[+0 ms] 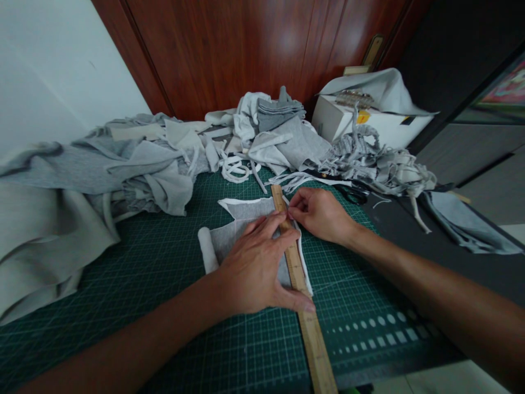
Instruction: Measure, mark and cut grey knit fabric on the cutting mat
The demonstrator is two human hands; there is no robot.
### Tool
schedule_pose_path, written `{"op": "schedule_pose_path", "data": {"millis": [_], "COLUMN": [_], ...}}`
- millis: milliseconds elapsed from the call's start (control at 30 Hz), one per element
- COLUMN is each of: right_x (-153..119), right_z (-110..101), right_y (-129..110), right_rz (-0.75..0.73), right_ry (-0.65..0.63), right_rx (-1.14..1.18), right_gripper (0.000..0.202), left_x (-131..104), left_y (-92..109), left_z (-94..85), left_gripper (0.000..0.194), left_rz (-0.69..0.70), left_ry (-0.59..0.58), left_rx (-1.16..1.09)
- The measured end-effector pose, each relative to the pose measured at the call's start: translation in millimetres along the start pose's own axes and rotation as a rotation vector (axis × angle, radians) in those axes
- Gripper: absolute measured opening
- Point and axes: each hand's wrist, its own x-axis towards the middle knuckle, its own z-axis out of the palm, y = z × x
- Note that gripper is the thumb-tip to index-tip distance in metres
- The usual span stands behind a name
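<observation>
Grey cloth piece (223,239) w/ white edges, on green cutting mat (164,262); wooden ruler (315,345) laid over it near its R edge. My L grip (252,268) is spread, pressing both down; my R grip (322,215) appears to pinch that R edge by the ruler. For a true line — even pressure, no stretching, edge parallel to ruler. Beyond: fabric scraps (153,169), scissors (356,195), dark tabletop (404,235) at R, white box (381,128), reddish door (229,49).

I see the left hand (256,268) lying palm down, thumb splayed wide, and near its fingertips the right hand (322,213) curled in a pinch.
</observation>
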Motion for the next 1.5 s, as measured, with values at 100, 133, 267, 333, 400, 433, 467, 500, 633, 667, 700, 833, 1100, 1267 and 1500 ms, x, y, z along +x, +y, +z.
{"op": "schedule_pose_path", "data": {"millis": [100, 133, 267, 333, 400, 433, 467, 500, 633, 667, 700, 833, 1100, 1267, 1500], "right_x": [-2, -2, -5, -7, -10, -12, -15, -18, -32, -35, -38, -40, -24, -32, -53], "right_z": [0, 0, -1, -2, -4, -5, -5, -6, -8, -8, -8, -7, -3, -5, -11], "right_y": [-2, -3, -4, -6, -8, -9, -11, -11, -12, -12, -12, -12, -15, -18, -24], "right_rz": [-0.011, -0.015, -0.031, -0.040, -0.048, -0.051, -0.051, -0.050, -0.029, -0.024, -0.020, -0.008, 0.041, 0.036, 0.038], "right_ry": [0.004, 0.005, 0.000, -0.015, -0.035, -0.045, -0.055, -0.066, -0.109, -0.115, -0.120, -0.120, -0.035, -0.059, -0.149], "right_rx": [-0.036, -0.045, -0.062, -0.061, -0.056, -0.052, -0.044, -0.034, 0.033, 0.046, 0.056, 0.066, -0.004, -0.027, 0.016], "right_gripper": [0.008, 0.008, 0.008, 0.008, 0.009, 0.009, 0.009, 0.009, 0.009, 0.009, 0.009, 0.010, 0.009, 0.011, 0.011], "left_x": [1, 1, 1, 1, 1, 1, 2, 2, 2, 2, 2, 2, 2, 2, 1], "left_y": [2, 3, 5, 6, 7, 8, 8, 8, 8, 7, 7, 7, 8, 7, 4], "left_z": [0.6, 1.2, 4.1, 3.9, 2.5, 1.7, 0.8, 0.2, 0.1, 0.4, 0.6, 0.1, -0.1, 1.3, 2.2], "left_gripper": [0.115, 0.122, 0.140, 0.138, 0.136, 0.137, 0.138, 0.139, 0.138, 0.137, 0.136, 0.131, 0.135, 0.128, 0.122], "left_rz": [-0.024, -0.047, -0.133, -0.139, -0.139, -0.139, -0.141, -0.143, -0.128, -0.119, -0.111, -0.102, -0.095, -0.086, -0.070], "left_ry": [0.010, 0.025, 0.076, 0.077, 0.074, 0.072, 0.068, 0.064, 0.070, 0.075, 0.079, 0.078, 0.078, 0.081, 0.077], "left_rx": [-0.002, -0.018, -0.089, -0.104, -0.108, -0.107, -0.105, -0.102, -0.105, -0.107, -0.107, -0.108, -0.080, -0.084, -0.050]}}
